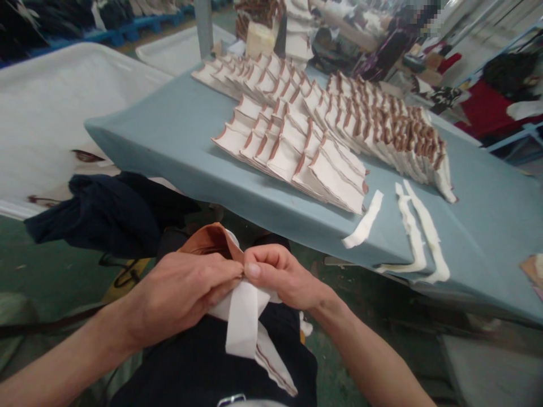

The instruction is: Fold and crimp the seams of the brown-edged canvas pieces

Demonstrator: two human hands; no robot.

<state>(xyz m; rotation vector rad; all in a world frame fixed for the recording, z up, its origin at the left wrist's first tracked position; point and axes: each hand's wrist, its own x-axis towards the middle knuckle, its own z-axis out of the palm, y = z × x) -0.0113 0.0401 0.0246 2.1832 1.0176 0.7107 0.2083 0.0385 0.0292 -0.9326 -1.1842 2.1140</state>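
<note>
Over my lap, my left hand (190, 285) and my right hand (280, 277) meet at the edge of a brown and white fabric piece (216, 240). Thumbs and fingertips of both hands pinch it close together, and the exact pinch point is partly hidden by the fingers. A white strip (242, 322) hangs down from between the hands. Below it dangles a white tail with a brown edge (275, 362), its tip pointing down to the right. The brown side of the piece folds up behind my left hand.
Ahead is a blue-covered table (169, 124) with rows of stacked white, brown-edged pieces (288, 141). Loose white strips (365, 220) lie near its front edge, two hanging over. White bins (85, 79) and a dark cloth (102, 209) are at left. Another person (390, 39) is behind the table.
</note>
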